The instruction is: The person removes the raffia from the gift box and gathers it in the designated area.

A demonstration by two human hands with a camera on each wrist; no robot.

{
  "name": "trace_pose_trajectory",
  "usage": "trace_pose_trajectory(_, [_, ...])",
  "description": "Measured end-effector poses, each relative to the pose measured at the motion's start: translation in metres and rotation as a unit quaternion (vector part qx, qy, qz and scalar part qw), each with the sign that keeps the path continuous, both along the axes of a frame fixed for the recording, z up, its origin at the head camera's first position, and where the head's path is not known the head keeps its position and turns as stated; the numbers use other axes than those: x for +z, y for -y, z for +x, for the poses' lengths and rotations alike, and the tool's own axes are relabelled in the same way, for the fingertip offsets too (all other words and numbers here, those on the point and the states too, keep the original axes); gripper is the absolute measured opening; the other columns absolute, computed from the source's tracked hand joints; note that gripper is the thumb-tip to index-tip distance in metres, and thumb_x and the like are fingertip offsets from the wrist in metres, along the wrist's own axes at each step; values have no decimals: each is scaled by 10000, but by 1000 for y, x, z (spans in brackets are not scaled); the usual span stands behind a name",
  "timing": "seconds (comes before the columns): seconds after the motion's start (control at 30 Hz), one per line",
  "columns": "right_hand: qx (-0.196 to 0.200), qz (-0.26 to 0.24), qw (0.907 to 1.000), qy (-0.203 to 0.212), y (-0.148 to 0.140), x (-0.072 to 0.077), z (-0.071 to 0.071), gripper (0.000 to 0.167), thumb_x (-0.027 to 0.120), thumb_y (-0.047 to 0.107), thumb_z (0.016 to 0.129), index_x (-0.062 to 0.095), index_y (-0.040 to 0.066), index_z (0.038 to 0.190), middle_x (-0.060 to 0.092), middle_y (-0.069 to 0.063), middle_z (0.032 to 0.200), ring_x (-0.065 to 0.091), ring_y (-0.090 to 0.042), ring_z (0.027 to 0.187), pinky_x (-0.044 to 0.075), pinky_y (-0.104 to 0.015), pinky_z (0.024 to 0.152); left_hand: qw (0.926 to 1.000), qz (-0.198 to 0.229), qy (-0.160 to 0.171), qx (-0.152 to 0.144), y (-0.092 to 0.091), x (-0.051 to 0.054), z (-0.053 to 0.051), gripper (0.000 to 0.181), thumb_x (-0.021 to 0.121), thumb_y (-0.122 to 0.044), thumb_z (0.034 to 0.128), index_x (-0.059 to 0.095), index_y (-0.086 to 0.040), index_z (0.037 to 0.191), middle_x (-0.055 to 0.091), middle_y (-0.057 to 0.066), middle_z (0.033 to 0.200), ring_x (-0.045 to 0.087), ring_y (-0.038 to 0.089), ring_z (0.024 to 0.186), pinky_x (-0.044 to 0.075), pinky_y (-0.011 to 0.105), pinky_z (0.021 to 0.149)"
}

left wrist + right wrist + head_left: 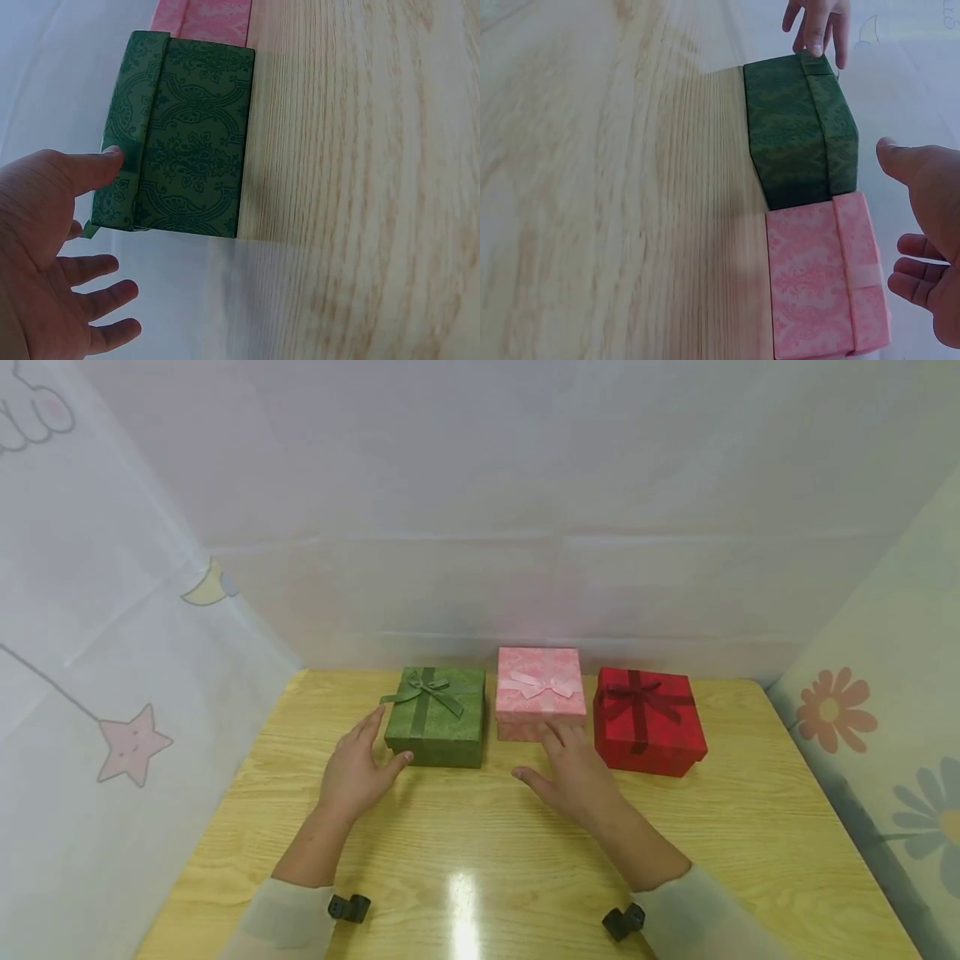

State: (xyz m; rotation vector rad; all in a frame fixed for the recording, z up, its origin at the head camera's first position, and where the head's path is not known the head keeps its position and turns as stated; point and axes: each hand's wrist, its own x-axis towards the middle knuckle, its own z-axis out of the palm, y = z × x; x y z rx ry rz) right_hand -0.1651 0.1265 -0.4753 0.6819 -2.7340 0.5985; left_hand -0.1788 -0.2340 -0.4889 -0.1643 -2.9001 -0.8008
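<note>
Our left hand: fingers spread, patterned green box 2 o'clock; right hand: loosely bent, pink box 11; woodgrain tabletop.

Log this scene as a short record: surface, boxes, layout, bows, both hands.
Surface: wooden table
Boxes: green box, pink box, red box; all closed
Layout: left to right green, pink, red; pink slightly farther back
Bows: green bow, pink bow, dark red bow
Left hand: beside the green box's left side; contact unclear
Right hand: near the pink box's front, holding nothing
</note>
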Motion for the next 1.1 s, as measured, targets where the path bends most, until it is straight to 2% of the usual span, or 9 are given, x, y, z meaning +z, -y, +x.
trace_pose_trajectory(0.37, [334,-191,9993,-8,30,-12,-13,786,782,505,915,513,62,1506,531,-99,1472,525,-305,1331,496,-488,1065,9994,303,140,-51,1,-9,-6,966,764,-441,949,182,-208,1684,411,206,1606,438,489,1410,420,665,1073])
trace_pose_trajectory(0.6, [237,35,9993,291,46,-18,-25,835,682,611,947,470,75,1551,523,-100,1506,463,-306,1408,431,-477,1139,9989,416,211,1,0,-9,-9,931,755,-463,950,226,-219,1677,431,195,1596,502,507,1342,469,668,1009])
trace_pose_trajectory(0.7, [207,-64,9977,638,54,-19,-30,838,679,616,947,446,111,1574,512,-105,1529,458,-321,1420,446,-499,1122,9984,464,299,112,-1,-8,-9,909,747,-485,949,252,-239,1671,467,221,1563,696,406,921,567,572,814])
trace_pose_trajectory(0.77, [208,-144,9958,878,58,-20,-32,855,683,608,947,398,145,1607,502,-109,1544,452,-333,1428,443,-514,1122,9978,523,386,156,-1,-8,-10,898,739,-499,951,263,-241,1668,543,267,1477,595,257,579,554,453,613])
trace_pose_trajectory(0.83, [245,-198,9942,1028,63,-21,-33,864,690,595,949,368,165,1625,505,-111,1548,452,-341,1432,428,-520,1132,9968,609,473,193,-1,-8,-10,892,734,-510,952,274,-236,1665,549,284,1461,366,151,420,456,364,475])
trace_pose_trajectory(0.87, [276,-214,9939,1050,64,-21,-34,865,696,585,949,365,162,1627,516,-115,1539,462,-343,1426,425,-518,1136,9964,654,494,200,-1,-8,-9,886,733,-508,953,281,-233,1664,551,283,1460,327,140,402,430,347,444])
trace_pose_trajectory(0.97, [333,-170,9939,1041,69,-21,-35,870,695,574,954,356,145,1630,541,-120,1521,491,-340,1407,411,-499,1152,9963,697,451,219,-1,-7,-9,867,738,-502,950,318,-214,1652,547,221,1493,532,207,486,485,374,517])
trace_pose_trajectory(1.03, [340,-138,9939,1043,71,-21,-36,872,693,573,957,350,140,1632,544,-122,1520,506,-343,1396,418,-498,1147,9967,685,376,207,-1,-8,-9,850,743,-481,953,335,-207,1646,493,168,1555,704,331,752,559,460,671])
trace_pose_trajectory(1.1, [320,-127,9938,1062,72,-23,-37,877,688,572,961,335,141,1637,541,-129,1523,514,-350,1389,428,-502,1138,9971,672,314,195,-1,-8,-9,834,745,-462,957,348,-198,1641,503,153,1551,701,420,1042,551,535,823])
